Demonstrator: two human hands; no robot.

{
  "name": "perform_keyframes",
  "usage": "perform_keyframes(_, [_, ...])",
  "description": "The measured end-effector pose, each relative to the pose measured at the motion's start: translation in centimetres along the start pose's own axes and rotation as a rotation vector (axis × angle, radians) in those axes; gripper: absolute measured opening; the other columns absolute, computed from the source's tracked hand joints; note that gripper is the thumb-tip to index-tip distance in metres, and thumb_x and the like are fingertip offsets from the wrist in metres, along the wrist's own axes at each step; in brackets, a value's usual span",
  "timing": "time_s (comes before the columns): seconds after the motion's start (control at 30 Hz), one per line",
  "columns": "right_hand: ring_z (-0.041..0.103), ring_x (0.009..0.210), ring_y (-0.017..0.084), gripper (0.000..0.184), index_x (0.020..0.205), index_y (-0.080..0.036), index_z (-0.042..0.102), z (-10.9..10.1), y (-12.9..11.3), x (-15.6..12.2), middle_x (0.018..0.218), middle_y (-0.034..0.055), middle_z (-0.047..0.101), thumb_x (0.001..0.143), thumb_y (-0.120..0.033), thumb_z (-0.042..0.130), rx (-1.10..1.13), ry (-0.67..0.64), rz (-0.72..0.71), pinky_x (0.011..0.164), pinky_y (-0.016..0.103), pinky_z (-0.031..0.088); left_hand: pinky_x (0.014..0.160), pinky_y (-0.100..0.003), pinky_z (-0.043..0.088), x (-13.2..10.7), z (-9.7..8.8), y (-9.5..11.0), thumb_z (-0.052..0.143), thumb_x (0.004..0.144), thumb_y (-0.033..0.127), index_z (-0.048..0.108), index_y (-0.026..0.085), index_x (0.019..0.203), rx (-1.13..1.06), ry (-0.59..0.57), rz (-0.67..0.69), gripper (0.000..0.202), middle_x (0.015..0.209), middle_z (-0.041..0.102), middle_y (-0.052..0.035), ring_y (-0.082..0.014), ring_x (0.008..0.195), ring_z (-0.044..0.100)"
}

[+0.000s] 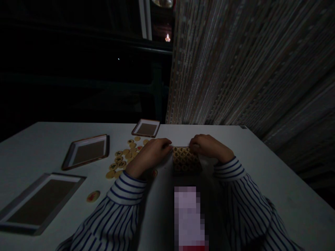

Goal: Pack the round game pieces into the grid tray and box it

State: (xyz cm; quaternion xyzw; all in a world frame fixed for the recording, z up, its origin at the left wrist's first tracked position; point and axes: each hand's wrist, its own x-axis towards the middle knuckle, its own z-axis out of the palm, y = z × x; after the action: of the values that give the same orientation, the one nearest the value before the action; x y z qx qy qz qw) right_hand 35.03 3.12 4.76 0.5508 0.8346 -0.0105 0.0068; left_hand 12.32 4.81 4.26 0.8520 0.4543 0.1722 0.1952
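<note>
On the white table (pixel 261 174), my two hands meet over a small box (pixel 184 160) packed with round wooden game discs in rows. My left hand (pixel 149 155) curls its fingers against the box's far left corner. My right hand (pixel 209 146) curls over the far right corner. Both wrists wear blue-and-white striped sleeves. Several loose wooden discs (pixel 125 157) with dark marks lie scattered just left of my left hand. One disc with a red mark (pixel 93 196) lies alone nearer me.
Three shallow trays rest on the table: a large one (pixel 39 202) at near left, a medium one (pixel 87 151) behind it, a small one (pixel 146 128) at the far edge. A bead curtain (pixel 248 62) hangs behind the table on the right. The room is dark.
</note>
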Motion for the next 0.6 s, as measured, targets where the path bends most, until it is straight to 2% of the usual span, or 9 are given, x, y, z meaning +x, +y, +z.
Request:
perform_keyframes(0.17, [0.057,0.089,0.017,0.026,0.101,-0.019,0.061,-1.2,0.6,-1.6,0.099,0.0064,0.064,0.084,-0.03,0.044,0.045,0.132,0.076,0.076,0.026,0.039,0.083,-0.03,0.043,-0.2,-0.4,0.5,0.04,0.084,0.036,0.06,0.018,0.106,-0.001,0.022,0.031,0.035,0.105,0.065,-0.007,-0.0206,0.098,0.059])
perform_keyframes(0.27, [0.057,0.092,0.018,0.029,0.106,-0.018,0.058,-0.9,0.5,-3.2,0.102,0.007,0.064,0.085,-0.031,0.043,0.076,0.168,0.12,0.078,0.026,0.04,0.085,-0.03,0.043,-0.6,-0.5,0.9,0.04,0.084,0.037,0.06,0.017,0.107,0.008,0.038,0.016,0.037,0.108,0.064,-0.0071,-0.0205,0.099,0.058])
perform_keyframes(0.37, [0.056,0.1,0.018,0.032,0.112,-0.016,0.055,0.3,0.3,-4.8,0.109,0.0084,0.062,0.087,-0.028,0.039,0.126,0.206,0.167,0.085,0.027,0.039,0.087,-0.03,0.043,-1.3,0.0,1.3,0.039,0.084,0.036,0.059,0.017,0.108,0.003,0.056,0.006,0.037,0.108,0.064,-0.0075,-0.0203,0.1,0.058])
perform_keyframes(0.43, [0.056,0.1,0.018,0.034,0.114,-0.015,0.054,1.5,0.1,-5.7,0.111,0.009,0.062,0.086,-0.027,0.04,0.191,0.22,0.198,0.085,0.028,0.04,0.087,-0.031,0.043,-2.1,0.7,1.6,0.039,0.084,0.034,0.059,0.016,0.108,-0.009,0.094,0.018,0.036,0.107,0.064,-0.0087,-0.0209,0.1,0.058])
perform_keyframes(0.6, [0.06,0.093,0.019,0.038,0.118,-0.012,0.053,4.7,-0.6,-7.1,0.111,0.0113,0.062,0.084,-0.026,0.042,0.437,0.295,0.242,0.082,0.029,0.045,0.088,-0.035,0.044,-5.0,3.7,1.7,0.039,0.084,0.03,0.055,0.012,0.111,-0.068,0.243,0.01,0.036,0.108,0.062,-0.0123,-0.0222,0.1,0.057])
